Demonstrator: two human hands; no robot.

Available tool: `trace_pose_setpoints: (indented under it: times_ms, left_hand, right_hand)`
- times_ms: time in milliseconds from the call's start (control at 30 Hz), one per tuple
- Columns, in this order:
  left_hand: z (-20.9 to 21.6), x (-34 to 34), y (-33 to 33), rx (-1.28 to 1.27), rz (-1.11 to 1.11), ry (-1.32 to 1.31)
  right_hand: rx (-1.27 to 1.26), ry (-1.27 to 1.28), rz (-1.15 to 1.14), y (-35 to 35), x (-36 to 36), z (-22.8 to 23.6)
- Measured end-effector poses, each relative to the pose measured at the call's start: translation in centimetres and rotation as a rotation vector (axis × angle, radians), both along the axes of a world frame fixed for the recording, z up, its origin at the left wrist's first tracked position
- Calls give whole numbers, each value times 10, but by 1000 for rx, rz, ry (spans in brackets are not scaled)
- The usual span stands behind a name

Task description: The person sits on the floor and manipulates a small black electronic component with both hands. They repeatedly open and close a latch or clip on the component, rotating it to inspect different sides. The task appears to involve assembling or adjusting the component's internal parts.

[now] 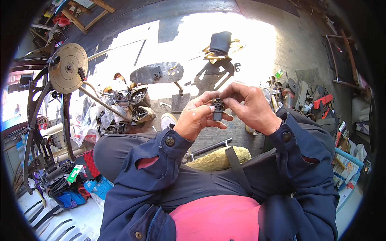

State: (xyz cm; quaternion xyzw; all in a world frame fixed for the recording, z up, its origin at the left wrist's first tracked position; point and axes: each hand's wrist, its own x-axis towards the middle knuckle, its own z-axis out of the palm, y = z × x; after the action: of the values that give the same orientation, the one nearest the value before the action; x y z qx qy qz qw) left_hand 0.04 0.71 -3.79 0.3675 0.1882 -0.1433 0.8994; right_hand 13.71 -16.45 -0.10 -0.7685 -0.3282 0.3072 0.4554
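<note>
A small boxy dark part (217, 109) with a greyish lower end is held up in front of my lap; its exact kind is too small to tell. My left hand (194, 117) grips it from the left, with the thumb on it and the lower fingers stretched out beneath. Thumb and fingertips of my right hand (251, 107) pinch its upper right side. Below the hands, a fuzzy yellow roll (219, 159) lies across between my legs, with a dark strap (239, 170) over it and a black bar (212, 147) beside it.
To the left stands a black cast machine with a large round wheel (68, 68). Ahead are an oval dark plate on a stand (157, 73) and a black container (220, 43). Open bags of small parts (141, 113) lie left; tools and scraps (299, 98) are heaped right.
</note>
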Motion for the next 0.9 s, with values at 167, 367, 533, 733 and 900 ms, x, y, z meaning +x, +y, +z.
trace_pose_setpoints:
  times_ms: [167, 367, 533, 733, 900]
  left_hand:
    - [1, 0, 0, 10, -7, 1]
    - [2, 0, -2, -30, 17, 23]
    - [0, -1, 0, 7, -25, -18]
    - [-4, -3, 1, 12, -54, -26]
    - [-5, -3, 2, 36, -67, -15]
  right_hand:
    - [77, -117, 36, 0, -1, -2]
    - [63, -189, 70, 1, -1, -2]
    - [76, -214, 96, 0, 0, -3]
    - [95, -227, 143, -1, 4, -3]
    - [108, -263, 169, 0, 3, 0]
